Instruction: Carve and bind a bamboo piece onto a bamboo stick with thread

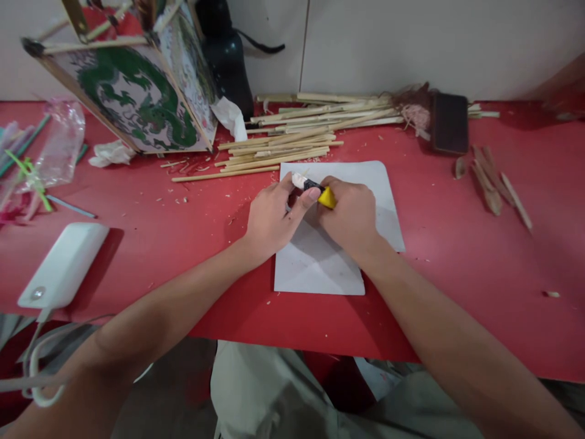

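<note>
Both hands meet above a sheet of white paper (320,259) lying at the middle of the red table. Between them is a small tube (312,185) with a white end, a black middle and a yellow part that looks like a cap. My left hand (273,216) is closed, its thumb and fingers pinching the white and black portion. My right hand (351,210) is closed at the yellow end, with its fingertips partly hidden. The tube's tip cannot be made out.
Thin bamboo sticks (283,146) lie behind the paper. A dragon-painted lantern (141,100) and a black bottle (228,61) stand back left. A white power bank (66,265) with a cable is at left. Carved wooden pieces (487,180) and a dark box (450,124) are at right.
</note>
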The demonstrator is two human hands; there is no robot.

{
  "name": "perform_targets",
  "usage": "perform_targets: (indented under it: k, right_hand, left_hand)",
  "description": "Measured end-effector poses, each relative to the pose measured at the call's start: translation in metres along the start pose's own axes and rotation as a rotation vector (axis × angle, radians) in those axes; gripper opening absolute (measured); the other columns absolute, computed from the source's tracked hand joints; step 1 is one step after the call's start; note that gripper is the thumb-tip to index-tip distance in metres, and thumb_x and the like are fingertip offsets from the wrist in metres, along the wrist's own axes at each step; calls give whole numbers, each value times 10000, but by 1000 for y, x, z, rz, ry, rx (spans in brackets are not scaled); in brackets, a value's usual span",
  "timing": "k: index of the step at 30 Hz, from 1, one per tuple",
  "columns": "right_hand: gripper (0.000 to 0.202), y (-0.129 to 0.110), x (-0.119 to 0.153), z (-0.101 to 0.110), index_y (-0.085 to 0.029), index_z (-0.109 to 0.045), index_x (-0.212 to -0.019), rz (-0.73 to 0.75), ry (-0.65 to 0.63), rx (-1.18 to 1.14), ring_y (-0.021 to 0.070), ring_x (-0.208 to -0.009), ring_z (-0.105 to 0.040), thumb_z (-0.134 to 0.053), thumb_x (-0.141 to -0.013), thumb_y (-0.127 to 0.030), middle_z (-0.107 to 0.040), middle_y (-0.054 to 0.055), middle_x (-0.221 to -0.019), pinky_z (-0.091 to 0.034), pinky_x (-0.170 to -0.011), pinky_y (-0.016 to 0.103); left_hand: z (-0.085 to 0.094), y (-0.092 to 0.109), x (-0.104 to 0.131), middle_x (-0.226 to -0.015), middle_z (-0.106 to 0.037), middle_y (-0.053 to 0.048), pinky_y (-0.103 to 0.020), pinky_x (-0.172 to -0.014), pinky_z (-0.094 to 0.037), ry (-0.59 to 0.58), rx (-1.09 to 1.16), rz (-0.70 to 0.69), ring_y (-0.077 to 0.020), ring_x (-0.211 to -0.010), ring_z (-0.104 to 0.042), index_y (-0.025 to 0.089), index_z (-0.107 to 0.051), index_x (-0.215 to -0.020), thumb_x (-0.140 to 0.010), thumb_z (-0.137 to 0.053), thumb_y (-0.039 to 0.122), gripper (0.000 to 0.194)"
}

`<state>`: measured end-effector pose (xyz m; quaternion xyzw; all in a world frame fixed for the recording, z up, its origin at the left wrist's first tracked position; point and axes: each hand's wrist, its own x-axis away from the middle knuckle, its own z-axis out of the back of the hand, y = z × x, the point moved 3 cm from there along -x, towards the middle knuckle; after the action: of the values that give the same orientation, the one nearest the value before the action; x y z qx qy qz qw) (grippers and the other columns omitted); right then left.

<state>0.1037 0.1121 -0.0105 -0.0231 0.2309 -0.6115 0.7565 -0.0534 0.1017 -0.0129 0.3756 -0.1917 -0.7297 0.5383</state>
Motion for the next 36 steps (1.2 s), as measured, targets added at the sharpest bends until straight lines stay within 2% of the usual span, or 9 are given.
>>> perform_targets:
  k: [3,6,11,16,24,31,36]
  right_hand:
    - [218,0,0,0,-189,-689,-896,10,13,3,218,-617,-540,-511,-798,-267,-690,79,-712,-218,-596,342]
    - [209,1,0,0,-194,-680,-899,3,11,7,213,-620,-522,-511,-783,-233,-674,72,-702,-214,-599,338]
    - [184,2,-1,-1,-198,-662,-871,32,-10,-21,204,-618,-503,-505,-778,-221,-659,66,-694,-211,-597,332]
    - [192,2,-1,-2,-189,-676,-868,59,-26,-21,207,-620,-524,-509,-779,-224,-686,76,-712,-207,-593,336]
    - [227,0,0,-1,-190,-706,-919,31,-9,-18,229,-638,-576,-523,-820,-280,-726,85,-750,-221,-600,339]
    - [200,2,0,-1,-191,-675,-913,12,1,-30,234,-648,-581,-524,-813,-277,-712,82,-754,-247,-612,342]
    - [194,3,0,-2,-197,-670,-910,6,-4,6,238,-661,-586,-528,-786,-243,-717,80,-767,-219,-610,342]
  left_hand:
    - [0,-2,-2,-586,-452,22,-312,-535,-220,-15,14,23,-121,-527,-390,216,-489,-740,-966,-478,715,547]
    - [0,-5,-4,-558,-353,34,-319,-527,-190,-30,86,64,-106,-524,-309,215,-369,-631,-939,-517,726,615]
    - [-3,-8,-4,-577,-263,49,-319,-527,-179,-29,261,95,-93,-552,-248,209,-285,-603,-901,-598,710,661]
    - [-5,-5,-1,-563,-325,43,-316,-515,-202,-20,247,90,-99,-528,-296,218,-324,-620,-908,-555,743,642]
    - [-3,-4,-1,-595,-514,-4,-331,-552,-255,-16,21,16,-153,-554,-458,227,-537,-754,-956,-462,739,556]
    - [2,1,-5,-713,-586,-24,-350,-736,-343,41,-32,-36,-183,-769,-548,214,-519,-774,-968,-474,713,537]
    - [3,0,-5,-690,-524,-14,-338,-694,-327,79,-27,-31,-183,-759,-508,225,-424,-747,-948,-519,713,537]
